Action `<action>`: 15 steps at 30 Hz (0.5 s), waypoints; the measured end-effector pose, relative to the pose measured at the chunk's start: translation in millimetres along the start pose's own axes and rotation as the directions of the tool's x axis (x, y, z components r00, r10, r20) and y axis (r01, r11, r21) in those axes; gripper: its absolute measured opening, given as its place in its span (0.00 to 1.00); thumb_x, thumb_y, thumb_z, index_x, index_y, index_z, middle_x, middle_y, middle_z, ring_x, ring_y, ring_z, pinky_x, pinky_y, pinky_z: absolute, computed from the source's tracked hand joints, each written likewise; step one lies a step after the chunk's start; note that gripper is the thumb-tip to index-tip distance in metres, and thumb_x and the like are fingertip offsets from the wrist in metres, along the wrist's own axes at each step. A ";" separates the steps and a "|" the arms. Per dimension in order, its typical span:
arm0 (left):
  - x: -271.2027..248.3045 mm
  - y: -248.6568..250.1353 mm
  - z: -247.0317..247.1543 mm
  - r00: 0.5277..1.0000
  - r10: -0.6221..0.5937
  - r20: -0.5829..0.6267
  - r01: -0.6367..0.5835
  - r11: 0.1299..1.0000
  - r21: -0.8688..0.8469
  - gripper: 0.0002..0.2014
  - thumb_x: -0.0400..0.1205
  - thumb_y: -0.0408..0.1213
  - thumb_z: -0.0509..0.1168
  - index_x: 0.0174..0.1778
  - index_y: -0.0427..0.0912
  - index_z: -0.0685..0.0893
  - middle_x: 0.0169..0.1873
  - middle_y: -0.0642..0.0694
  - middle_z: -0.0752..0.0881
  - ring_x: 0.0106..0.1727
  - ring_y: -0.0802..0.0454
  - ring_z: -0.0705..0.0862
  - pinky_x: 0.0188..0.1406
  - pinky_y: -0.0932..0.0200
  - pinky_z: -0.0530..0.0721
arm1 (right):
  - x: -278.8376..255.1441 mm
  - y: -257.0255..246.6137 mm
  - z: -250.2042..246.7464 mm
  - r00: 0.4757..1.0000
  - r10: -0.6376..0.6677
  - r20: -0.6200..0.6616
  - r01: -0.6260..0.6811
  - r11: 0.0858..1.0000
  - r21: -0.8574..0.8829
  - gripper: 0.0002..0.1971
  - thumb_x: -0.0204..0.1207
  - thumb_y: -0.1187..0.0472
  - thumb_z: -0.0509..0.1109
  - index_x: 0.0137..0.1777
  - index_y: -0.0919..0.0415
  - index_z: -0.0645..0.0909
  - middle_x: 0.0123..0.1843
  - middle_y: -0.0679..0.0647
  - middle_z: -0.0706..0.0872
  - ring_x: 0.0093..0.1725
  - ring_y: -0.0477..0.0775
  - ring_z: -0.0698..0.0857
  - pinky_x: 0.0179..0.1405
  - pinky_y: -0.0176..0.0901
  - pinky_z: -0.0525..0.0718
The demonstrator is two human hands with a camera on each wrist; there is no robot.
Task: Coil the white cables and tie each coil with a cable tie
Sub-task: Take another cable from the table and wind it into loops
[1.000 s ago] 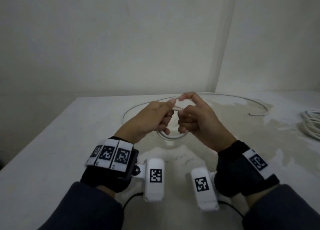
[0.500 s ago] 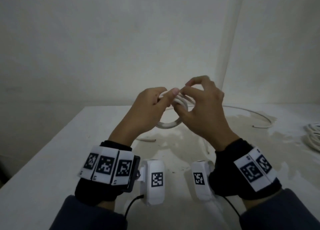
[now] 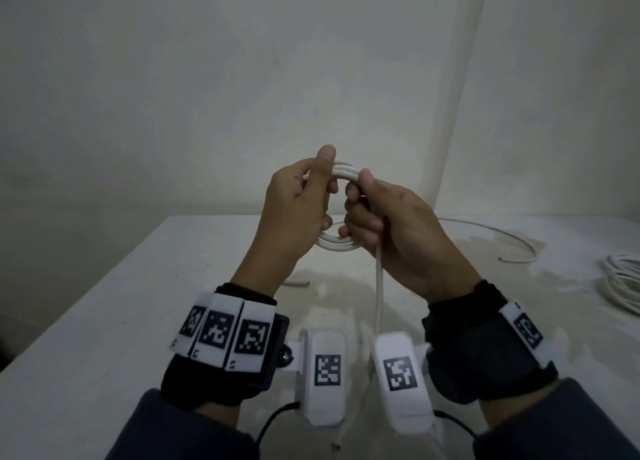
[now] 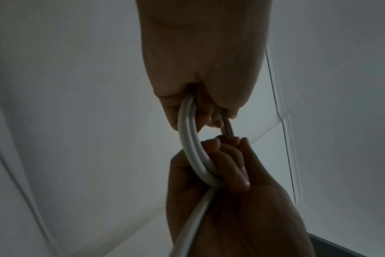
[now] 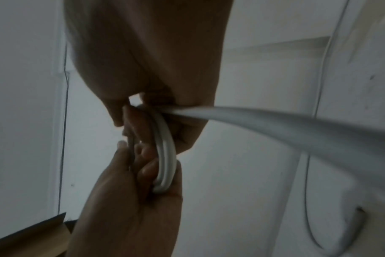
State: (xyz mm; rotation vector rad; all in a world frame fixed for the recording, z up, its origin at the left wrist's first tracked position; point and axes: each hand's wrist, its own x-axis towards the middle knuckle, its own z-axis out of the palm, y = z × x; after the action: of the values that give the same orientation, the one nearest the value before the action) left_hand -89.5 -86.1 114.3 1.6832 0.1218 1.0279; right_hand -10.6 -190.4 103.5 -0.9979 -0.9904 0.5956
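A small coil of white cable (image 3: 341,173) is held up in the air above the white table (image 3: 104,304). My left hand (image 3: 301,203) grips the coil's left side, thumb up over the strands. On the coil's right side my right hand (image 3: 377,214) curls its fingers round the cable. The loose tail of the cable (image 3: 379,293) hangs down from the right hand toward me. In the left wrist view the coil (image 4: 192,144) shows two or three strands between both hands. The right wrist view shows the coil (image 5: 166,156) and the tail (image 5: 275,125) running off to the right. No cable tie shows.
Another white cable (image 3: 512,243) lies in a wide arc at the table's back right. A bundle of white cable (image 3: 623,283) sits at the right edge. A short white piece (image 3: 298,282) lies on the table under my left hand. Walls close off the back.
Both hands have risen from the table with the cable. The loop has grown into a small coil of several turns, and the tail now hangs down from my right hand.
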 end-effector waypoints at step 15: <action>-14.4 -62.8 9.4 0.672 -0.466 0.576 0.241 0.873 0.425 0.19 0.84 0.24 0.58 0.68 0.49 0.71 0.55 0.39 0.83 0.49 0.47 0.84 0.51 0.51 0.82 | -14.5 41.4 -74.9 0.749 0.146 -0.646 0.146 0.915 0.376 0.21 0.87 0.48 0.54 0.32 0.56 0.65 0.17 0.46 0.59 0.15 0.45 0.60 0.22 0.33 0.72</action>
State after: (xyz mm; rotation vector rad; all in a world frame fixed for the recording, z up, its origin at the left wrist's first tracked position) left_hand -66.6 -76.6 54.0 2.1207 0.1450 0.0555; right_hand 50.3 -214.2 46.5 -0.7401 -0.2015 0.3675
